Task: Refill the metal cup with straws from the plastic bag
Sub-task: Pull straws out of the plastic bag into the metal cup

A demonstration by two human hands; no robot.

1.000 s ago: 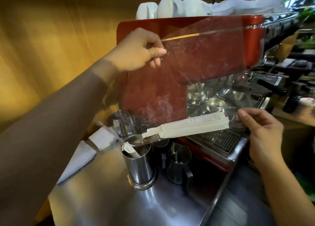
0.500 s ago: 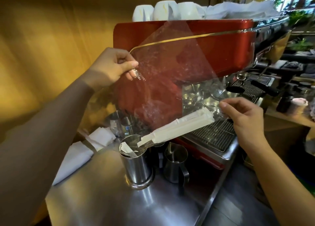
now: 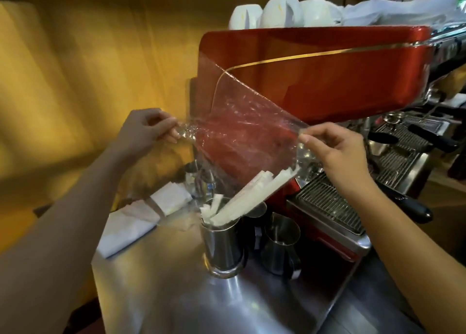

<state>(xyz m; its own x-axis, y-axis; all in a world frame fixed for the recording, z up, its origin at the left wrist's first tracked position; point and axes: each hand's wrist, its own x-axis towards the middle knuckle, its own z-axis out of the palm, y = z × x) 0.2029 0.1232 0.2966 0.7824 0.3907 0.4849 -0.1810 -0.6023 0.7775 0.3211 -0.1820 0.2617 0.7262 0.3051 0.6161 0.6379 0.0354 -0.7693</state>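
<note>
The plastic bag (image 3: 242, 137) was held up in front of the red espresso machine (image 3: 327, 81), stretched between both hands and tipped so that its lower, open end hung over the metal cup (image 3: 223, 248). The left hand (image 3: 146, 132) pinched a bunched corner of the film between thumb and fingertips, the remaining fingers curled in. The right hand (image 3: 335, 152) gripped the opposite upper edge the same way, thumb on the near face of the film. The straws (image 3: 252, 197), white and paper-wrapped, lay as a bundle inside the bag with the long axis running from upper right, just below the right hand, down to lower left. Their leading ends sat at or just inside the cup rim; how deep they reached could not be told. A few shorter white ends stood in the cup mouth beside them. The cup stood upright on the steel worktop (image 3: 156, 283), below and between the hands, with a steel pitcher (image 3: 282, 248) just to its right and folded white cloths (image 3: 141, 220) to its left. Judgement: the pour was underway but incomplete, most of the bundle's length being outside the cup. The right hand lay nearer the straws' trailing ends, so raising that side would steepen the axis towards vertical; a shallow angle risked straws bridging the rim.
</note>
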